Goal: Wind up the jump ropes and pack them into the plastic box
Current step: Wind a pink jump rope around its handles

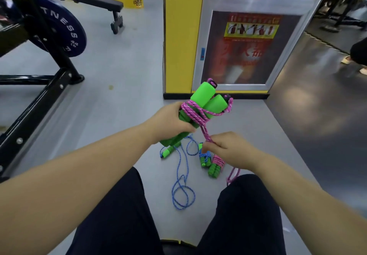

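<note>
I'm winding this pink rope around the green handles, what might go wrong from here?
1. The turns of the pink rope cross loosely over the green handles gripped by the left hand. If the right hand slackens its pinch, they may slip off.
2. The slack pink loop by the right knee hangs near the wound bundles and might snag them.
3. The loose blue rope lies looped on the floor and could tangle.
</note>
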`<state>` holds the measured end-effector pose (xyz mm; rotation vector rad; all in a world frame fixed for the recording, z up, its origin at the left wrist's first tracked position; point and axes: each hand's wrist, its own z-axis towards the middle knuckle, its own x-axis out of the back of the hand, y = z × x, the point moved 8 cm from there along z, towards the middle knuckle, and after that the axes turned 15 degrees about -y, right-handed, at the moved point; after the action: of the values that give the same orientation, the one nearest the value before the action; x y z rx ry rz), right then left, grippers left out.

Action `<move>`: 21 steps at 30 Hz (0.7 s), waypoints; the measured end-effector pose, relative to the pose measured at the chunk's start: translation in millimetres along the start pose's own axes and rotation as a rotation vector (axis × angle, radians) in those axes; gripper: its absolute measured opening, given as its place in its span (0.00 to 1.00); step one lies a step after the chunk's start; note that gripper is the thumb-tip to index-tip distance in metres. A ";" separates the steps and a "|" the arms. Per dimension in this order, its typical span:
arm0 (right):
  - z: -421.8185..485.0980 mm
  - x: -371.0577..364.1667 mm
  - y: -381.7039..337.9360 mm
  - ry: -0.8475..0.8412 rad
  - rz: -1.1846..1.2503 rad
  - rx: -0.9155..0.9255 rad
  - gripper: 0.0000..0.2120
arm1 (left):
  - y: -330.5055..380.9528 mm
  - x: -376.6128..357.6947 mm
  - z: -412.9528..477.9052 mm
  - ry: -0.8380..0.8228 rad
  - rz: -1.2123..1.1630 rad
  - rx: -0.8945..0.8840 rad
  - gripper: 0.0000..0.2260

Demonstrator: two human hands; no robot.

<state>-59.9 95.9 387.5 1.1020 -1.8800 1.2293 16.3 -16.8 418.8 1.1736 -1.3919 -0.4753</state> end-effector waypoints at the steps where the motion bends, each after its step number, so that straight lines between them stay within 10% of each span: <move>1: 0.7 -0.3 -6.2 -0.011 -0.055 0.009 0.16 | -2.5 -3.1 0.2 -0.008 0.000 0.003 0.19; 12: -4.4 13.4 -31.2 -0.028 -0.342 0.033 0.16 | -1.7 -16.3 5.6 0.092 0.866 0.177 0.19; 21: -5.0 72.2 -47.2 0.089 -0.284 0.144 0.11 | 16.5 -54.7 8.0 -0.102 0.949 0.010 0.12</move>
<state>-50.3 68.5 468.9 1.3163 -1.5271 1.2403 -8.0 33.2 403.5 0.3908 -1.8447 0.1536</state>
